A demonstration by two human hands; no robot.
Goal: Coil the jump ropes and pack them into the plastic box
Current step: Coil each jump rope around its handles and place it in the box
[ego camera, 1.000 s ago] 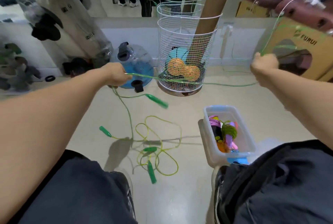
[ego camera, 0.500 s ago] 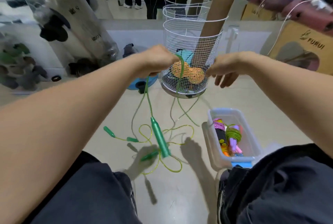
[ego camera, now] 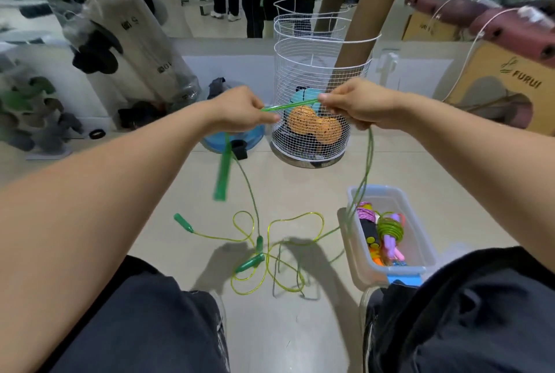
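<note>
Coiling looks underway: left hand [ego camera: 240,111] and right hand [ego camera: 357,106] each pinch the green jump rope [ego camera: 288,106]; next, probably another loop.

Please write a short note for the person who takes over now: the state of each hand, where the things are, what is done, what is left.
Left hand and right hand both grip a green jump rope, a short stretch taut between them.
One handle dangles below the left hand.
Yellow-green rope lies tangled on the floor.
Plastic box sits right, holding coiled ropes.
Left: finish coiling, pack both.
</note>
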